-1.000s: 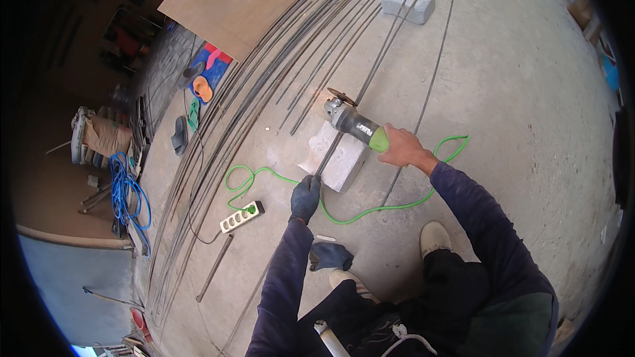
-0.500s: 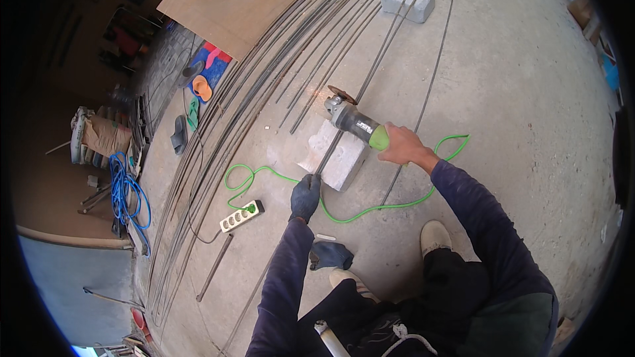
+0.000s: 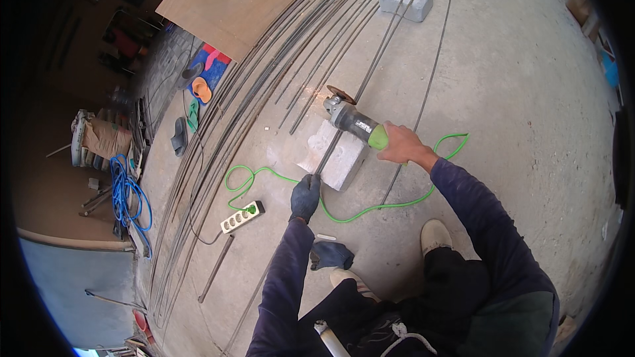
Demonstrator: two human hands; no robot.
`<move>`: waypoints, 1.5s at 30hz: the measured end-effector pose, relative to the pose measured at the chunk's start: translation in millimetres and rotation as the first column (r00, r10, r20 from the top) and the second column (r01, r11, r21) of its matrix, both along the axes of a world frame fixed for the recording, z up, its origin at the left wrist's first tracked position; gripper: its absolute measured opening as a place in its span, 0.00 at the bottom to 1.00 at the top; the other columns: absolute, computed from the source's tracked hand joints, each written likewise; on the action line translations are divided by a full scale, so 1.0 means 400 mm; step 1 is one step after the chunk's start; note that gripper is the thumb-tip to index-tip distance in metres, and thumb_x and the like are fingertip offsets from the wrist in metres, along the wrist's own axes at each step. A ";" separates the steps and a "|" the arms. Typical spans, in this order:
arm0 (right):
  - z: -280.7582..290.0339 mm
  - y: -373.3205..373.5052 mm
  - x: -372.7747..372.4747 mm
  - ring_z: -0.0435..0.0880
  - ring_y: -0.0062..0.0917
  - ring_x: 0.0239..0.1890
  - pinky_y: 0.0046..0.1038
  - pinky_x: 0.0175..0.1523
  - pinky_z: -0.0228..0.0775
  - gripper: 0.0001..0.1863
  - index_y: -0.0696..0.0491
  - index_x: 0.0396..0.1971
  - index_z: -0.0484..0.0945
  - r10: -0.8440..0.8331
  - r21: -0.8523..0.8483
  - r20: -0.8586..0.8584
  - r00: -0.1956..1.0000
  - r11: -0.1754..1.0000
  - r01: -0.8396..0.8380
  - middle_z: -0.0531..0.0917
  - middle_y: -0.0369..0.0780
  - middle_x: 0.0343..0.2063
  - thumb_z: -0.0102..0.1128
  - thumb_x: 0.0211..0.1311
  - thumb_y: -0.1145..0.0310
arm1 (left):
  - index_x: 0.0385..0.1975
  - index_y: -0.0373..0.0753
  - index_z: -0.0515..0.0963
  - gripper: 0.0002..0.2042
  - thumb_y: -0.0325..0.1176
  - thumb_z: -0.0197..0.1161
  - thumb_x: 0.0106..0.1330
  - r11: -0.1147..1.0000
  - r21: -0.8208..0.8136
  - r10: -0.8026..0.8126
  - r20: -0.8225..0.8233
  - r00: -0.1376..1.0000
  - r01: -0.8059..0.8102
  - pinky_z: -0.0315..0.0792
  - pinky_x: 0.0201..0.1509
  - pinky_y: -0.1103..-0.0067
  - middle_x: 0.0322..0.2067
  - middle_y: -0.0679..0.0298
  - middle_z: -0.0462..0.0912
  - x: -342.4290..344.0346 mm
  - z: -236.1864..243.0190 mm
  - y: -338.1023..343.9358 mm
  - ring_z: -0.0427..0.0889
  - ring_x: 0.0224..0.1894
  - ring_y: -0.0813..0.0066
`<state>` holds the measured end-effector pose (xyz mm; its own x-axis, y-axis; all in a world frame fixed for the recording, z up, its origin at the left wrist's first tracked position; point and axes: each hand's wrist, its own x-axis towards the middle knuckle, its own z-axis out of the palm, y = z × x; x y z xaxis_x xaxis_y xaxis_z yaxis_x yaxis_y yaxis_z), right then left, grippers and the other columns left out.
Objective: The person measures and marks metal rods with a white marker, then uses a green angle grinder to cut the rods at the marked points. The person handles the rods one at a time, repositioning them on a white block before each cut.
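Note:
My right hand (image 3: 402, 144), bare, is closed around the green and dark body of an angle grinder (image 3: 357, 123). Its cutting disc (image 3: 341, 94) meets the thin steel rods, and orange sparks (image 3: 309, 97) fly off to the left. Below and left of the grinder, my left hand (image 3: 305, 198) in a dark glove grips the near end of the steel rods (image 3: 329, 153). Those rods lie across a pale concrete block (image 3: 346, 161) close by and a second block (image 3: 417, 8) farther off. How deep the disc has cut cannot be made out.
A green cord (image 3: 357, 219) loops over the floor to a white power strip (image 3: 238, 221). Many long rods (image 3: 245, 99) lie at left beside a wooden board (image 3: 231, 6). Another dark glove (image 3: 331, 254) lies by my feet. Slippers (image 3: 202, 89) and blue hose (image 3: 126, 188) are farther left.
The sparks at the disc look somewhat brighter and more spread. Both hands, the grinder and the rods hold nearly the same place.

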<state>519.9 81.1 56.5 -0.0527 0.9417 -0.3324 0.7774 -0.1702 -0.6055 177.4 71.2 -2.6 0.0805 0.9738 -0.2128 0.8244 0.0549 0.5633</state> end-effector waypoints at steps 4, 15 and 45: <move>-0.019 0.002 0.004 0.85 0.52 0.46 0.44 0.52 0.77 0.35 0.60 0.50 0.72 -0.010 0.022 0.000 1.000 1.000 0.010 0.84 0.55 0.39 0.73 0.42 0.57 | 0.44 0.36 0.80 0.23 0.52 0.50 0.75 1.000 0.006 -0.006 0.002 1.000 0.006 0.74 0.49 0.57 0.41 0.42 0.85 0.004 -0.001 0.000 0.82 0.47 0.40; -0.018 0.005 0.004 0.84 0.51 0.47 0.44 0.53 0.77 0.35 0.59 0.51 0.72 -0.013 0.009 -0.019 1.000 1.000 0.013 0.84 0.55 0.40 0.73 0.42 0.57 | 0.43 0.36 0.80 0.22 0.52 0.50 0.75 1.000 0.024 -0.004 0.028 1.000 0.003 0.74 0.48 0.58 0.40 0.44 0.85 0.011 0.008 -0.005 0.83 0.46 0.41; 0.015 0.007 -0.004 0.85 0.49 0.48 0.42 0.54 0.77 0.36 0.60 0.51 0.73 -0.038 -0.031 -0.015 0.999 0.999 0.038 0.85 0.55 0.42 0.74 0.42 0.57 | 0.47 0.37 0.81 0.24 0.53 0.50 0.75 1.000 -0.026 0.007 -0.007 1.000 -0.007 0.74 0.51 0.58 0.43 0.44 0.85 0.007 0.011 -0.002 0.83 0.49 0.42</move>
<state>518.3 83.8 62.5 -0.0220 0.9326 -0.3602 0.7608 -0.2181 -0.6113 180.2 70.5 1.6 0.0723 0.9684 -0.2385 0.8281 0.0750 0.5555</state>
